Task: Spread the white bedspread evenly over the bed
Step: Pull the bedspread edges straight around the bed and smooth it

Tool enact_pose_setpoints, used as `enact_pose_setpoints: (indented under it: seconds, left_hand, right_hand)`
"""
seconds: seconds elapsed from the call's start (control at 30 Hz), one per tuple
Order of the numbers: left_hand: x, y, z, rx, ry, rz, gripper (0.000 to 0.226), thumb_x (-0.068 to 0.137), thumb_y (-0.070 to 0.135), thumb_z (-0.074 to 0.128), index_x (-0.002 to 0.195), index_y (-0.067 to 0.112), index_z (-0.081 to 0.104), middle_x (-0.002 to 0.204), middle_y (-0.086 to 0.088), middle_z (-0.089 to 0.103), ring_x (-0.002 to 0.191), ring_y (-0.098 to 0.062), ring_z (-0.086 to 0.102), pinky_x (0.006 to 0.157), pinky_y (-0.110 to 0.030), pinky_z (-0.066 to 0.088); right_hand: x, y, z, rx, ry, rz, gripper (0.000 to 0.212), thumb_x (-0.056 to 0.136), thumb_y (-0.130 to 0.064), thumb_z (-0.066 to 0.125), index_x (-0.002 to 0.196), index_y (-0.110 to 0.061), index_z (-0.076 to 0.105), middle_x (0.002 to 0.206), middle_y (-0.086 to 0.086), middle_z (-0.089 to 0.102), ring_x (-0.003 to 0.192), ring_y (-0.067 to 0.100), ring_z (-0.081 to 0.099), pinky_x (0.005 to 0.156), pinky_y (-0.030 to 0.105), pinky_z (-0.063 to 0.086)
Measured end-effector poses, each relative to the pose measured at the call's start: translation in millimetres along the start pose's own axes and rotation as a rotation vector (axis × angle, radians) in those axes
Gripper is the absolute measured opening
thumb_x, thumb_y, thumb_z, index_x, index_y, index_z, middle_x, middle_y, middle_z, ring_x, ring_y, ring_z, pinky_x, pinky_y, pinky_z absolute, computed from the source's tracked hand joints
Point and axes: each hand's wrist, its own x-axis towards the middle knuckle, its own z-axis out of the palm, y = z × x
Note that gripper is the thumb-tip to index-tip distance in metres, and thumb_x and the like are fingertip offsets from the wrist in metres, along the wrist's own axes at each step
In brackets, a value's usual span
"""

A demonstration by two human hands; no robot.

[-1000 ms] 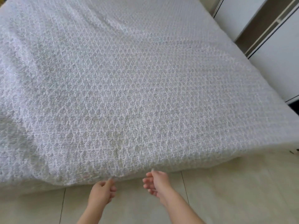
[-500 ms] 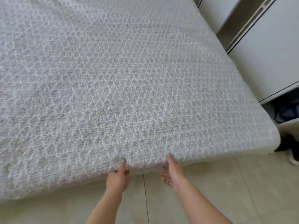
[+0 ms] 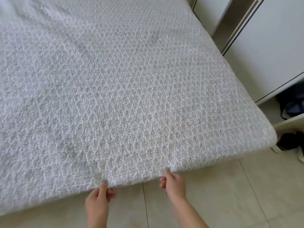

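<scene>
The white bedspread (image 3: 125, 89), quilted with a small grey leaf pattern, covers the whole bed and lies mostly flat, with a few soft ripples at the far left. My left hand (image 3: 99, 197) pinches its near edge, thumb on top and fingers under the cloth. A short way to the right, my right hand (image 3: 172, 182) grips the same edge in the same way. Between the two hands the hem is lifted slightly off the floor side of the bed.
Pale floor tiles (image 3: 205, 199) run along the near side of the bed. White wardrobe doors (image 3: 269, 51) stand close to the bed's right side. A dark bag (image 3: 294, 102) and a black-and-white shoe (image 3: 294, 143) lie by the right corner.
Both hands went from hovering below the edge to gripping the bedspread's hem. They have since moved apart along it, and the cloth lies flatter and tighter.
</scene>
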Motion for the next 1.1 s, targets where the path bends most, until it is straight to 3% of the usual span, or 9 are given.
enact_pose_setpoints:
  seconds: [0.23, 0.33, 0.43, 0.63, 0.73, 0.87, 1.0, 1.1]
  left_hand:
    - [-18, 5, -19, -0.007, -0.056, -0.042, 0.036, 0.096, 0.025, 0.055, 0.069, 0.0, 0.056, 0.073, -0.018, 0.065, 0.068, -0.027, 0.058, 0.067, -0.033, 0.045]
    - [-8, 8, -20, 0.084, -0.15, -0.152, 0.033, 0.099, 0.025, 0.048, 0.073, 0.005, 0.057, 0.076, -0.013, 0.066, 0.065, -0.023, 0.057, 0.06, -0.027, 0.041]
    - [6, 10, -18, 0.249, -0.23, -0.197, 0.028, 0.099, 0.016, 0.044, 0.08, 0.004, 0.061, 0.081, -0.012, 0.067, 0.062, -0.021, 0.056, 0.058, -0.026, 0.038]
    - [-7, 7, 29, 0.574, -0.365, 0.034, 0.017, 0.095, 0.02, 0.055, 0.083, 0.008, 0.06, 0.085, -0.01, 0.071, 0.07, -0.024, 0.062, 0.069, -0.034, 0.045]
    - [-34, 8, 72, 0.733, -0.427, 0.181, 0.011, 0.094, 0.027, 0.056, 0.094, 0.017, 0.059, 0.094, -0.002, 0.065, 0.083, -0.02, 0.061, 0.07, -0.034, 0.045]
    - [-72, 9, 132, 0.868, -0.497, 0.357, 0.013, 0.095, 0.03, 0.054, 0.105, 0.023, 0.056, 0.107, 0.006, 0.059, 0.09, -0.011, 0.058, 0.074, -0.031, 0.048]
    - [-102, 13, 193, 0.977, -0.591, 0.477, 0.021, 0.094, 0.024, 0.056, 0.114, 0.025, 0.056, 0.123, 0.004, 0.053, 0.098, -0.012, 0.055, 0.086, -0.031, 0.048]
    - [-121, 22, 249, 1.041, -0.68, 0.586, 0.026, 0.094, 0.024, 0.056, 0.12, 0.025, 0.056, 0.127, 0.005, 0.052, 0.085, -0.006, 0.052, 0.076, -0.024, 0.042]
  right_hand:
    - [-30, -1, -4, -0.001, 0.015, -0.004, 0.04, 0.1, -0.034, 0.044, 0.075, -0.007, 0.061, 0.057, 0.001, 0.06, 0.047, 0.009, 0.054, 0.051, 0.022, 0.038]
    - [-19, -6, -5, -0.007, -0.046, 0.107, 0.034, 0.1, -0.03, 0.046, 0.076, -0.009, 0.061, 0.06, 0.003, 0.064, 0.049, 0.012, 0.056, 0.043, 0.019, 0.038]
    - [-7, -6, -9, 0.024, -0.097, 0.219, 0.033, 0.1, -0.024, 0.043, 0.072, -0.012, 0.058, 0.06, 0.003, 0.065, 0.048, 0.014, 0.054, 0.047, 0.018, 0.036]
    - [14, -6, -54, 0.118, -0.065, 0.228, 0.03, 0.101, -0.025, 0.039, 0.079, -0.013, 0.054, 0.068, 0.004, 0.063, 0.051, 0.015, 0.054, 0.049, 0.02, 0.036]
    - [30, -5, -90, 0.164, -0.035, 0.193, 0.022, 0.101, -0.027, 0.041, 0.089, -0.013, 0.053, 0.076, 0.002, 0.062, 0.053, 0.015, 0.056, 0.047, 0.02, 0.04]
    - [50, -7, -152, 0.167, 0.042, 0.126, 0.016, 0.099, -0.025, 0.046, 0.087, -0.016, 0.05, 0.084, 0.001, 0.057, 0.054, 0.014, 0.058, 0.047, 0.022, 0.043]
    - [67, -11, -213, 0.17, 0.136, 0.114, 0.014, 0.098, -0.023, 0.047, 0.102, -0.011, 0.052, 0.08, 0.0, 0.054, 0.056, 0.016, 0.058, 0.053, 0.027, 0.046]
    - [87, -11, -260, 0.215, 0.203, 0.13, 0.011, 0.098, -0.022, 0.047, 0.102, -0.012, 0.051, 0.081, 0.004, 0.056, 0.063, 0.02, 0.06, 0.058, 0.029, 0.049]
